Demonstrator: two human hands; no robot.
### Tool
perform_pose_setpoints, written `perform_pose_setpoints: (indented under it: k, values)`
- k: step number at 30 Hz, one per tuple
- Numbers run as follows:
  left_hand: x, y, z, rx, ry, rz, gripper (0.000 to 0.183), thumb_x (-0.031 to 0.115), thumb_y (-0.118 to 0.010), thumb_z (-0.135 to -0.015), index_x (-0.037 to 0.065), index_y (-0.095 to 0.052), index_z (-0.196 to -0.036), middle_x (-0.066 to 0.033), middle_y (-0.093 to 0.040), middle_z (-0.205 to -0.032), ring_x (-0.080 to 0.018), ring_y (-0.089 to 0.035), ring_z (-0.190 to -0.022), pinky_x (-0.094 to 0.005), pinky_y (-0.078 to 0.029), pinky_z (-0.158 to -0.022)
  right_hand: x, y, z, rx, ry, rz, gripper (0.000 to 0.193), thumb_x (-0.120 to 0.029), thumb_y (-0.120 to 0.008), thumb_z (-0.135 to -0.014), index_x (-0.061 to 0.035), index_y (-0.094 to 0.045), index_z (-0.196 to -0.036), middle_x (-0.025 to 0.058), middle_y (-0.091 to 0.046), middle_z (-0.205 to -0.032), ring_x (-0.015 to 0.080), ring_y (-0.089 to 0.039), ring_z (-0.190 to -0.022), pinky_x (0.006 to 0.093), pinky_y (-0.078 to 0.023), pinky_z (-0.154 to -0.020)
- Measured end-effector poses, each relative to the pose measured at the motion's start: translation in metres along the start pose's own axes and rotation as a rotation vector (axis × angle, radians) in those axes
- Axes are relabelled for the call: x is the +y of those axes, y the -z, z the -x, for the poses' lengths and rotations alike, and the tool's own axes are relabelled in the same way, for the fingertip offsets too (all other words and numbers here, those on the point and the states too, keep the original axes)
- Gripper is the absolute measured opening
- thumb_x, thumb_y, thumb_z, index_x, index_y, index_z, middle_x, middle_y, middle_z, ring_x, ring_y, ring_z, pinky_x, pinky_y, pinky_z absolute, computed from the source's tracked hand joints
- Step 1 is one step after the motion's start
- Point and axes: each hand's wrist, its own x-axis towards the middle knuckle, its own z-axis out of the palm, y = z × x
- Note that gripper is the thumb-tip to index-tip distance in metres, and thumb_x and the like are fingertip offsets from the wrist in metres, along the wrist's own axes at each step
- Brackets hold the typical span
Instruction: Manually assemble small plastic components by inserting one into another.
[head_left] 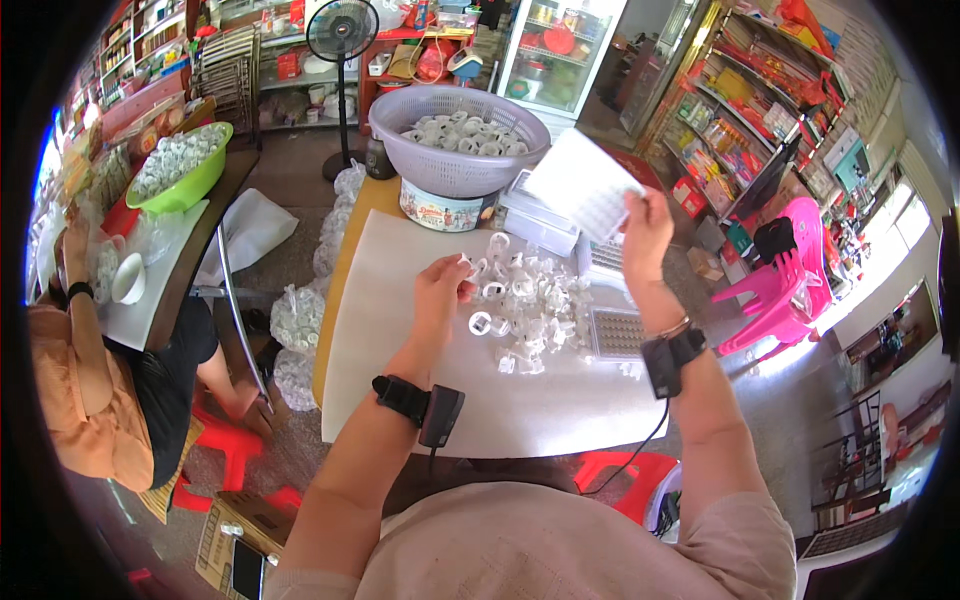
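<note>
My right hand grips a flat white plastic tray by its right edge and holds it tilted above the far right of the table. My left hand is closed, fingertips together, at the left edge of a loose pile of small white ring-shaped plastic parts. Something small and white shows at its fingertips, too small to name. Beside the pile, to the right, lies a tray with rows of small pieces. Under the raised tray are stacked whitish plastic trays.
A lilac basket of white parts sits on a round printed tub at the table's far edge. At left, another person sits by a green bowl. A fan and pink chairs stand beyond.
</note>
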Motion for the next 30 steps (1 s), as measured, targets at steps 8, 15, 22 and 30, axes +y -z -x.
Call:
perform_pose_setpoints:
  k: [8, 15, 22, 30]
  values:
    - [0.000, 0.001, 0.000, -0.014, 0.011, -0.109, 0.037, 0.016, -0.059, -0.085, -0.006, -0.056, -0.115, -0.0082, -0.063, -0.088, -0.0111, -0.058, -0.068, -0.0228, -0.046, -0.060, 0.069, -0.008, -0.052, -0.062, -0.383, 0.120, 0.021, -0.016, -0.061, -0.074, 0.0018, -0.067, -0.082, 0.0079, -0.061, -0.059, 0.0175, -0.057, -0.044, 0.0305, -0.048, -0.041]
    - [0.001, -0.002, 0.004, -0.022, 0.026, -0.137, 0.036, 0.017, -0.061, -0.086, -0.004, -0.057, -0.114, -0.0068, -0.063, -0.087, -0.0102, -0.058, -0.068, -0.0221, -0.046, -0.061, 0.086, -0.055, -0.071, -0.252, -0.336, 0.623, 0.027, -0.021, -0.056, -0.075, -0.0027, -0.070, -0.089, 0.0197, -0.068, -0.081, 0.0344, -0.067, -0.077, 0.0419, -0.053, -0.073]
    - [0.003, -0.008, 0.002, -0.012, 0.037, -0.189, 0.034, 0.016, -0.061, -0.085, -0.005, -0.058, -0.112, -0.0075, -0.065, -0.087, -0.0094, -0.057, -0.065, -0.0213, -0.045, -0.057, 0.104, -0.080, -0.062, -0.251, -0.244, 0.776, 0.029, -0.023, -0.057, -0.074, -0.0032, -0.070, -0.090, 0.0196, -0.067, -0.081, 0.0356, -0.065, -0.085, 0.0431, -0.048, -0.080]
    - [0.001, -0.005, 0.000, -0.004, 0.042, -0.194, 0.035, 0.014, -0.062, -0.085, -0.005, -0.058, -0.114, -0.0084, -0.066, -0.087, -0.0091, -0.057, -0.063, -0.0213, -0.044, -0.055, 0.063, -0.075, -0.054, -0.300, -0.136, 0.795, 0.034, -0.030, -0.060, -0.081, -0.0094, -0.063, -0.107, 0.0144, -0.050, -0.130, 0.0349, -0.046, -0.119, 0.0433, -0.039, -0.096]
